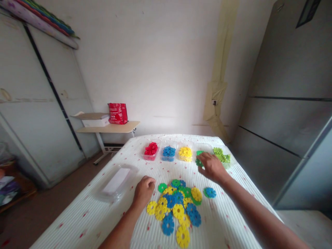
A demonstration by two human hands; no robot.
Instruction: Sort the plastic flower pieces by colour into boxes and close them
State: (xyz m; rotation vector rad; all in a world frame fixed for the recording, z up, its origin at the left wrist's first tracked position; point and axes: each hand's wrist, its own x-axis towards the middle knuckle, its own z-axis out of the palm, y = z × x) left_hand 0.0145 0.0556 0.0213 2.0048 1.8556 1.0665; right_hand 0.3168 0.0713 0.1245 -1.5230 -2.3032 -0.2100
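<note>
Near worktop's (85, 216) far right corner, right hand (212, 166) overlaps green discs (198, 162), grip hidden; left hand (144, 190) curled beside disc pile (178, 211) well off far edge, contents unclear. Wrist bump could tip lime tub (227, 165).

Near discs (175, 209) are showing yellow, blue, green; far pieces (185, 153), left to right, red, blue, yellow, green, lime; cloth (155, 171), red-flecked white.

Pale wall (155, 65) — grey cupboard (33, 133) — brown floor (70, 183).

Disc pile (174, 202) on cloth (88, 214), tub row (185, 159) bhd, container (105, 178) to L.
</note>
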